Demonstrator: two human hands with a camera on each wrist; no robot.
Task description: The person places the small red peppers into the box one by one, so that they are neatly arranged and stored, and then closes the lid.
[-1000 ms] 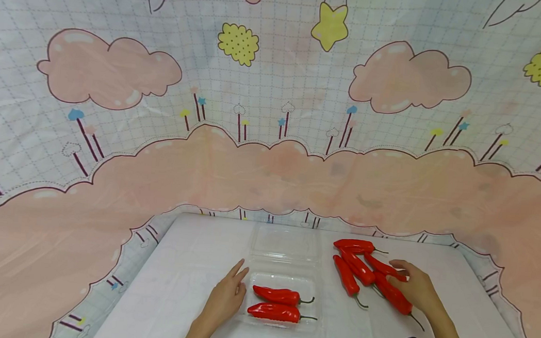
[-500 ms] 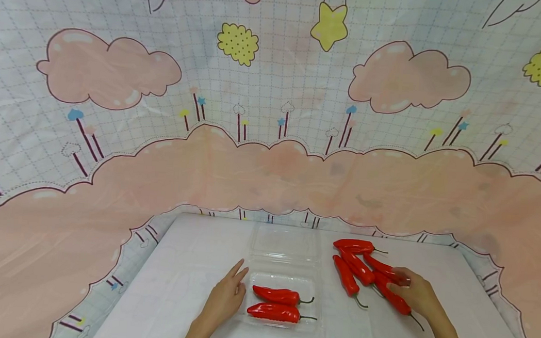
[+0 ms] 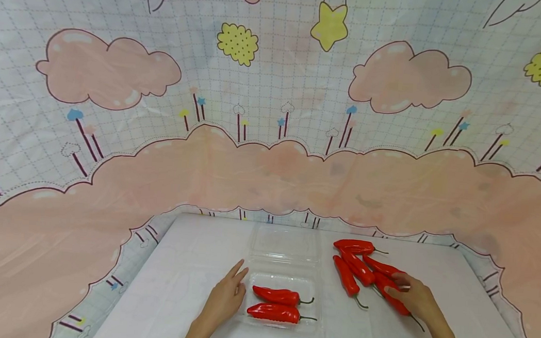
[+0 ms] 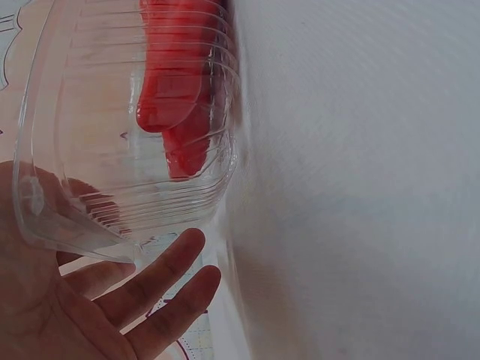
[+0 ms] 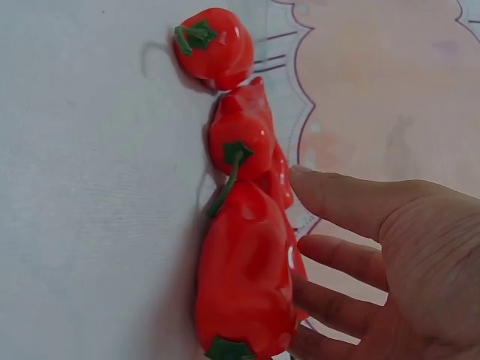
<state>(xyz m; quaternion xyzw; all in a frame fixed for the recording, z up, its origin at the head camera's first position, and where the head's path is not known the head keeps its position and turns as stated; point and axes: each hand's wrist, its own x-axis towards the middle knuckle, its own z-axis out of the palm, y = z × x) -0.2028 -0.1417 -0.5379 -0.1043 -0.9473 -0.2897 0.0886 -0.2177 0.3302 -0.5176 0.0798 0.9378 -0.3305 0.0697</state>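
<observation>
Red peppers (image 3: 357,267), five in a loose pile, lie beneath and left of the right hand (image 3: 415,294), whose thumb and fingers are apart over the nearest pepper (image 3: 398,304). Two more peppers (image 3: 274,295) lie in a clear container (image 3: 291,281) between the hands. The left hand (image 3: 223,296), fingers extended, is beside it on the white worktop (image 3: 190,267).

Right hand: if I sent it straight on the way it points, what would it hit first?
Probably the pile's nearest red pepper, directly ahead of the right hand; the pepper just behind looks about as close. Depth is unclear, so it may be touching one.
</observation>
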